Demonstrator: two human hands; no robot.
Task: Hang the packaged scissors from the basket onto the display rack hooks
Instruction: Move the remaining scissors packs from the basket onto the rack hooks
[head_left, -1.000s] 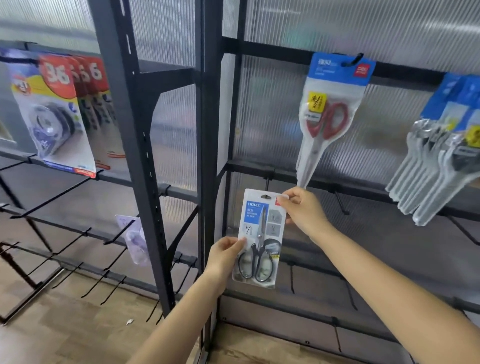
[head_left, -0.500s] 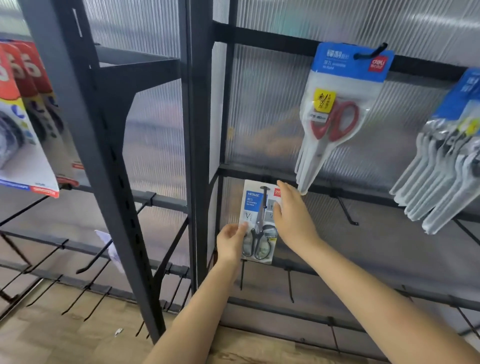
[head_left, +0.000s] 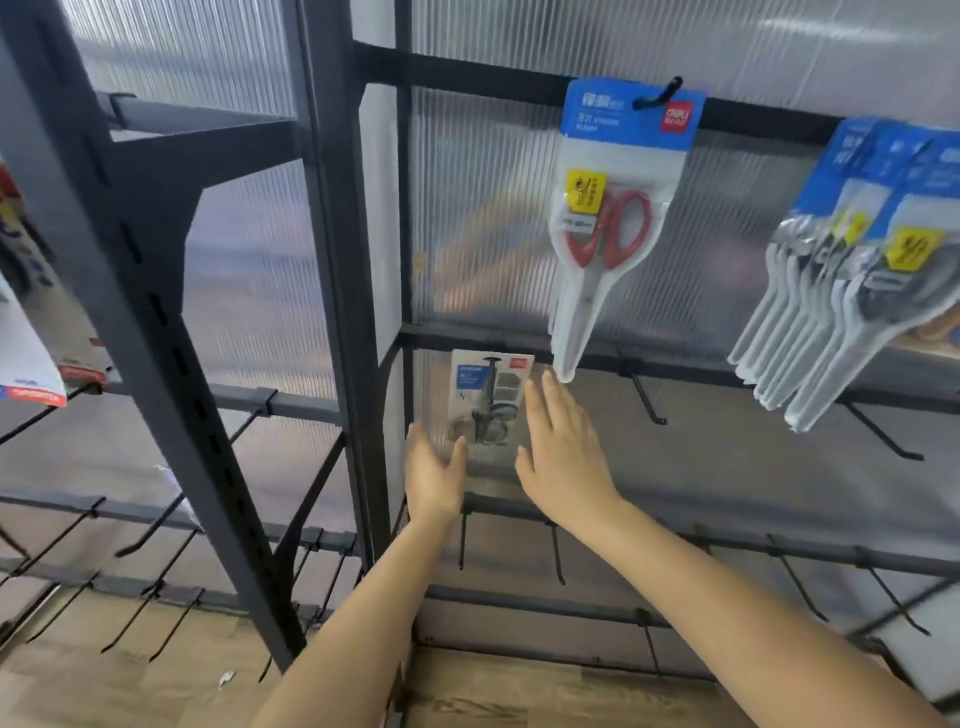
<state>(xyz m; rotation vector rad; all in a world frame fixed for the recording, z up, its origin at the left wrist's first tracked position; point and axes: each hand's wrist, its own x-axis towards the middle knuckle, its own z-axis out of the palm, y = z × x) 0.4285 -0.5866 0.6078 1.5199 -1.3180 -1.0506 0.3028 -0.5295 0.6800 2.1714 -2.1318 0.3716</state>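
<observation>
A pack of black-handled scissors (head_left: 488, 397) hangs on a black hook (head_left: 491, 370) of the rack's second bar. My left hand (head_left: 434, 475) is spread just below and left of the pack, fingers straight, holding nothing. My right hand (head_left: 563, 452) is spread at the pack's right edge, fingers straight, also holding nothing. Whether either hand touches the pack is unclear. The basket is out of view.
Red-handled scissors packs (head_left: 608, 228) hang from the top bar, with several grey-handled packs (head_left: 852, 270) to their right. Bare hooks (head_left: 647, 400) stick out along the lower bars. A dark upright post (head_left: 343, 260) stands left of the pack. Tape packs (head_left: 31, 332) hang far left.
The pack went from my two hands onto the hook and now hangs there. Both hands let go and opened. The camera moved closer to the rack.
</observation>
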